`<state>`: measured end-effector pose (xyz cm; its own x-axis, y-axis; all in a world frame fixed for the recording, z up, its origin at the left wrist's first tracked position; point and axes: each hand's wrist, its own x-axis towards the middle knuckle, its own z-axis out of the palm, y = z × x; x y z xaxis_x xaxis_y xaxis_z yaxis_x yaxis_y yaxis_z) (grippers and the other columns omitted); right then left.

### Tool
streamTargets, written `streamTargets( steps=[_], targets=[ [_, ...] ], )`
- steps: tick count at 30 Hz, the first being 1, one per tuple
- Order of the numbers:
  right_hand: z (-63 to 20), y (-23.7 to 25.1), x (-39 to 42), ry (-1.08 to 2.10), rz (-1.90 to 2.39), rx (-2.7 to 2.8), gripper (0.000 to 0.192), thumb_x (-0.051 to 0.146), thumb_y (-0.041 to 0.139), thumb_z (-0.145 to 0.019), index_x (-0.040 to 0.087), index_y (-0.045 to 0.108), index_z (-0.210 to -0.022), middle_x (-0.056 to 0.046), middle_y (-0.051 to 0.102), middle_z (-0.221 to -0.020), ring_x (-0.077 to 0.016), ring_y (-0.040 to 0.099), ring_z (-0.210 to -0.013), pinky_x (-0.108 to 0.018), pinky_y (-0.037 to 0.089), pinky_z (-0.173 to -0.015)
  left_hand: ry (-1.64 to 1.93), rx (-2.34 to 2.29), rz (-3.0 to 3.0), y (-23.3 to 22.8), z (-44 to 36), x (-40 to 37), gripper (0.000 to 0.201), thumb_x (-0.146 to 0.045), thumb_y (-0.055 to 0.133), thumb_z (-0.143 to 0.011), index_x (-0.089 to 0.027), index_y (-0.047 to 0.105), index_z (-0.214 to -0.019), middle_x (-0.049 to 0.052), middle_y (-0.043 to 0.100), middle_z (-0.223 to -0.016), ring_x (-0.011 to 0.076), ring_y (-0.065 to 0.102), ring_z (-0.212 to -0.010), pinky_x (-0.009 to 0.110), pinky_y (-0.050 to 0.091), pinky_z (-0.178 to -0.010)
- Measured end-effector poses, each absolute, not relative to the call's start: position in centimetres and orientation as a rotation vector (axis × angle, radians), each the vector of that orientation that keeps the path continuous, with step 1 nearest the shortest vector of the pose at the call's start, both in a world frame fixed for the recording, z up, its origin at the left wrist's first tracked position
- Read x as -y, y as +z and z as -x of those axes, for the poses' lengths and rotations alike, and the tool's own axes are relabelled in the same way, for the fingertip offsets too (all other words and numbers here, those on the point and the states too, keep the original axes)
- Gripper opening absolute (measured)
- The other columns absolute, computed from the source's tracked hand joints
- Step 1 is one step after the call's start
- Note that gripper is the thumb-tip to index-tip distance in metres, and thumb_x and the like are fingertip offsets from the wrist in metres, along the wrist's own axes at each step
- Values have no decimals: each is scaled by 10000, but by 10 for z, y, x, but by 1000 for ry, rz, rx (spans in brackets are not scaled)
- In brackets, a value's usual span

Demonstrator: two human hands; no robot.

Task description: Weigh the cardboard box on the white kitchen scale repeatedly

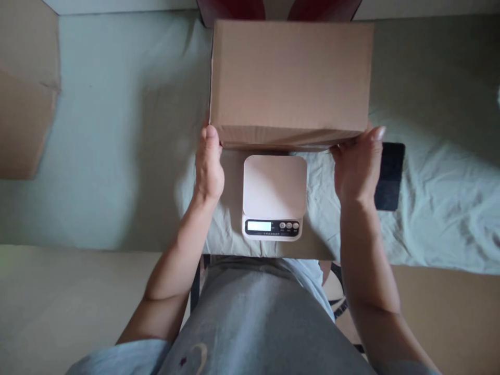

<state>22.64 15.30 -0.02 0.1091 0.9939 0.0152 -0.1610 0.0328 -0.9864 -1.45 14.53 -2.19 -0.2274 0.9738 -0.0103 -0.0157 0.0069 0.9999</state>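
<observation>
A closed brown cardboard box (291, 78) is held between my two hands, beyond the scale. My left hand (210, 161) grips its near left corner, thumb against the side and fingers hidden beneath. At the near right corner, my right hand (357, 164) holds the box the same way, its fingertips partly under the edge. Just on my side of the box sits a white digital kitchen scale (274, 187) with a lit display and several buttons. Nothing lies on its square platform. Whether the box touches the cloth behind is hidden.
A pale green cloth (105, 130) covers the table. Right of my right hand lies a dark phone-like slab (391, 177). Another cardboard box (27, 94) stands at the far left. A dark red object (234, 9) is behind the held box, against the back.
</observation>
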Motion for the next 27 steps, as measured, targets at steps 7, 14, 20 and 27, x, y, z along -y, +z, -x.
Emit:
streamTargets(
  steps=[7, 14, 20, 27],
  targets=[
    [-230, 46, -118, 1048, 1054, 1006, 401, 621, 431, -810, 389, 653, -1049, 47, 635, -1214, -236, 498, -1285, -433, 431, -1087, 1498, -1307, -1114, 34, 1, -109, 443, -648, 457, -831, -411, 559, -1192, -86, 526, -1378, 218, 343, -1420, 364, 360, -1155],
    [-221, 41, -58, 991, 1113, 943, 447, 591, 475, -800, 325, 623, -1127, 14, 618, -1261, -257, 501, -1283, -492, 384, -1120, 1551, -1256, -1043, 37, -9, -50, 327, -439, 412, -918, -342, 593, -1171, -39, 504, -1413, 232, 379, -1395, 434, 331, -1167],
    [-217, 33, -35, 1027, 1156, 946, 544, 624, 456, -795, 283, 581, -1200, -40, 621, -1251, -283, 515, -1261, -514, 368, -1113, 1537, -1320, -978, 36, -5, -32, 329, -457, 402, -915, -331, 616, -1131, -24, 511, -1400, 223, 389, -1383, 429, 307, -1175],
    [-227, 22, -24, 1042, 1232, 968, 534, 608, 472, -796, 301, 552, -1225, -39, 563, -1339, -294, 462, -1317, -537, 338, -1119, 1469, -1279, -946, 30, -1, -22, 388, -480, 411, -912, -346, 556, -1246, 16, 551, -1363, 222, 452, -1335, 435, 325, -1159]
  ],
)
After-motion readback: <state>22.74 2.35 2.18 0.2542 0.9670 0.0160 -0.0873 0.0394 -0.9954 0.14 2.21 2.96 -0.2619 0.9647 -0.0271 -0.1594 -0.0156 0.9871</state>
